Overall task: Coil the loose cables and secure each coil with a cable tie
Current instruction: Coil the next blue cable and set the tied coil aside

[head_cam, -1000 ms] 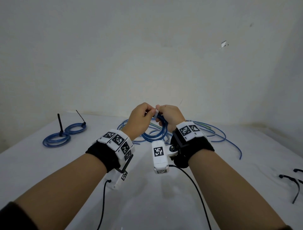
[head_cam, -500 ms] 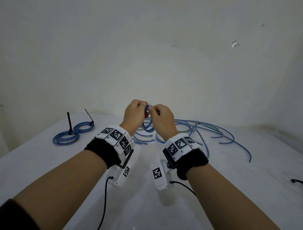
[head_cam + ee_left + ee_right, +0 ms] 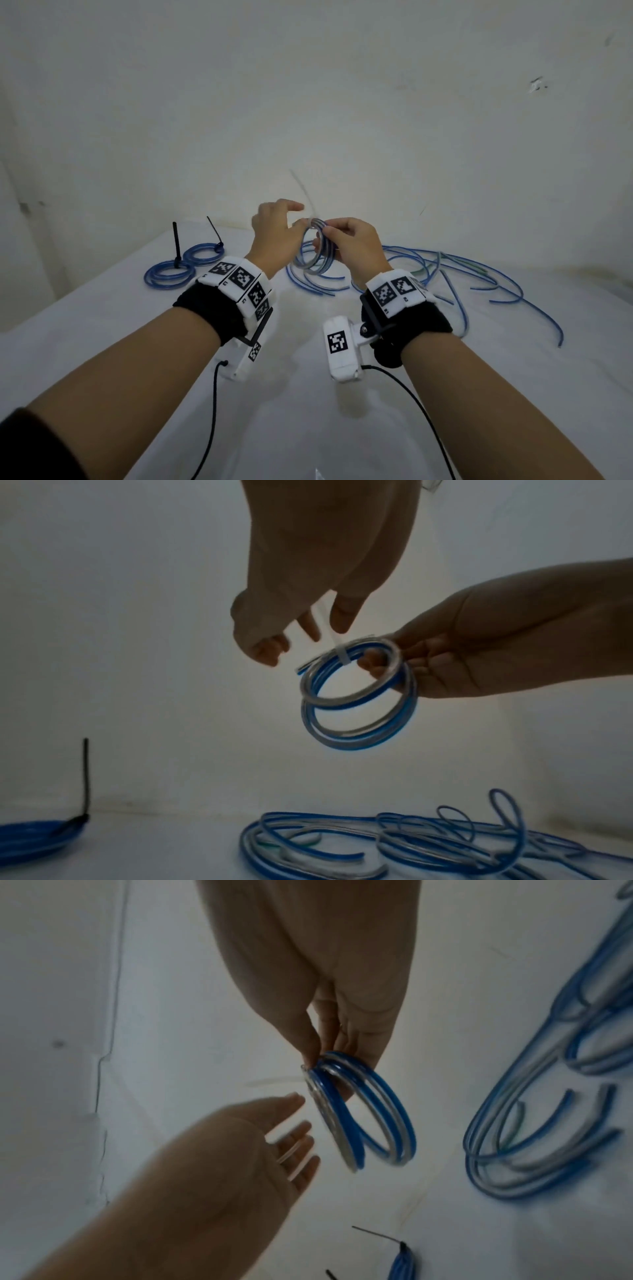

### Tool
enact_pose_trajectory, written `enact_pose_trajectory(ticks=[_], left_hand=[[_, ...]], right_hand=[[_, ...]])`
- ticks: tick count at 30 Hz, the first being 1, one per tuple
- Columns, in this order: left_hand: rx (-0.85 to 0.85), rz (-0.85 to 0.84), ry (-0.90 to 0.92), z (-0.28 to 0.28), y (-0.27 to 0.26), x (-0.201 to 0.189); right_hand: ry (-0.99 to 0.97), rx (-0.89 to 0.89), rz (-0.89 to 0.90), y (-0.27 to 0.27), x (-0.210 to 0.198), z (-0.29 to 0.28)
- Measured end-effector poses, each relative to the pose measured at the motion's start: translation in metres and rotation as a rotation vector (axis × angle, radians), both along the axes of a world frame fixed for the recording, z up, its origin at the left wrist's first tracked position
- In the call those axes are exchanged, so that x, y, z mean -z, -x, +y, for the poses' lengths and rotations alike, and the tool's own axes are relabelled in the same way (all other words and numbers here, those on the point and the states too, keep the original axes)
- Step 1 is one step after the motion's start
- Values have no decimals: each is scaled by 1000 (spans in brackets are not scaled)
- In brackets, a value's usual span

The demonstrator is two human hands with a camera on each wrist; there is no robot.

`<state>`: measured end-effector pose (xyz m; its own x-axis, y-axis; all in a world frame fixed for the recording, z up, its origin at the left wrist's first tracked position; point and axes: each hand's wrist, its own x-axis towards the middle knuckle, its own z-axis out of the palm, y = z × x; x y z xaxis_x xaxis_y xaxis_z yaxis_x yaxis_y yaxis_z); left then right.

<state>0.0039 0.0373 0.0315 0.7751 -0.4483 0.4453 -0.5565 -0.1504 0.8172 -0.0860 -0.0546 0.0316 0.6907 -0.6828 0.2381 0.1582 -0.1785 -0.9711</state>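
Note:
My right hand (image 3: 329, 236) pinches a small coil of blue and clear cable (image 3: 313, 260) held up above the table. The same coil (image 3: 356, 712) shows in the left wrist view and again, as the coil (image 3: 363, 1123), in the right wrist view. A pale cable tie (image 3: 342, 656) is wrapped round the coil's top, and its tail (image 3: 303, 188) sticks up, blurred. My left hand (image 3: 294, 216) hovers just left of the coil with fingers (image 3: 301, 1123) spread and straight, gripping nothing. The tie's tail passes between those loose fingers (image 3: 339, 620).
Loose blue cables (image 3: 445, 274) sprawl over the white table (image 3: 308, 411) behind and right of my hands. Two tied coils (image 3: 169, 274) (image 3: 203, 255) with black tie tails lie at the far left. A wall stands close behind.
Both hands were pinched together at the coil's top. Now my left hand has let go, opened and drawn slightly left, while the right keeps the coil.

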Motion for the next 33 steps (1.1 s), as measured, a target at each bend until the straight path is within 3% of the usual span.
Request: enact_pose_trajectory(ticks=[1, 5, 9, 12, 17, 24, 28, 31, 33], left_hand=[[-24, 9, -58, 3, -7, 2], [145, 231, -110, 16, -25, 8], [90, 242, -64, 33, -43, 14], [31, 260, -48, 47, -60, 16], [44, 362, -111, 75, -82, 14], [-86, 253, -553, 131, -126, 22], [-142, 340, -701, 164, -147, 35], [-161, 329, -862, 180, -157, 44], [-147, 301, -965, 186, -159, 47]], right_hand=[[-59, -36, -21, -2, 0, 2], [-186, -83, -46, -13, 2, 12], [-294, -131, -20, -27, 5, 20], [-203, -185, 135, -40, 11, 32], [-132, -168, 247, -73, 28, 50], [-72, -294, 452, -122, 54, 103], [10, -349, 546, -148, 73, 135], [187, -346, 628, -163, 85, 150], [150, -409, 658, -169, 90, 158]])
